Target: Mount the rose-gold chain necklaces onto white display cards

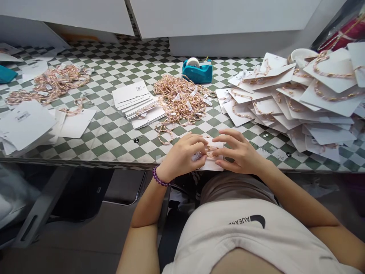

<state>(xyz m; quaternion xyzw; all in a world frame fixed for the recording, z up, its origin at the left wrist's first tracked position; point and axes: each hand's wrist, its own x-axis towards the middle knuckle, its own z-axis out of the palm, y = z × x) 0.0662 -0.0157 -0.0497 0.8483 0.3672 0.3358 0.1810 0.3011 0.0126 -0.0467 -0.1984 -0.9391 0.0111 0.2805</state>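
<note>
A white card (214,164) lies at the table's front edge, with a pink and gold beaded strand (210,152) on it. My left hand (188,154), with a purple bead bracelet at the wrist, is closed at the card's left side, its fingertips pinching at the strand and a small tag. From the right, my right hand (238,152) reaches over the card with its fingers apart, the fingertips touching the card and the strand's right end. Just behind the hands is a heap of similar beaded strands (182,99).
A teal tape dispenser (202,72) stands behind the heap. Blank cards (134,99) are stacked left of it. Many carded strands (302,102) pile up at the right. More strands (57,83) and cards (24,121) lie far left on the checkered table (114,146).
</note>
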